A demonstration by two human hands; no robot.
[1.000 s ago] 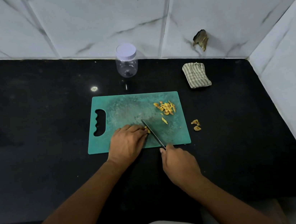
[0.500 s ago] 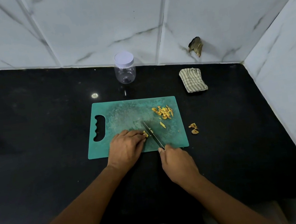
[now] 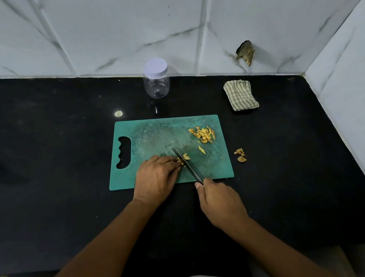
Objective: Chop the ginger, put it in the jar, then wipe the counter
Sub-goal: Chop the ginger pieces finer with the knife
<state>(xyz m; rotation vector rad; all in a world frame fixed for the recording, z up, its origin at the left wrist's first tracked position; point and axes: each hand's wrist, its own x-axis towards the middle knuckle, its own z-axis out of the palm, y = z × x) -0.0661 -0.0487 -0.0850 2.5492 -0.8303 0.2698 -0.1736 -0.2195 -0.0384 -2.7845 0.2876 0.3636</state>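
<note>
Your right hand (image 3: pixel 220 200) is nearest, just off the board's near edge, fingers wrapped round the knife (image 3: pixel 187 164) handle. The blade angles up and left across the chopping board (image 3: pixel 153 137).

Your left hand (image 3: pixel 156 176) lies on the board left of the blade, fingertips curled down on the ginger (image 3: pixel 181 161), which touches the blade. One cut piece (image 3: pixel 186 156) lies just right of the blade.

Further right are a lone sliver (image 3: pixel 202 150), then the chopped pile (image 3: pixel 203 133) near the far right corner. Scraps (image 3: pixel 240 155) lie off the board on the counter (image 3: pixel 54 178).

At the back are the jar (image 3: pixel 157 84), lid on, by the wall, and a folded cloth (image 3: pixel 240 94) to its right.

Against half a second ago, both grips are the same, and the pile, jar and cloth are unmoved.
</note>
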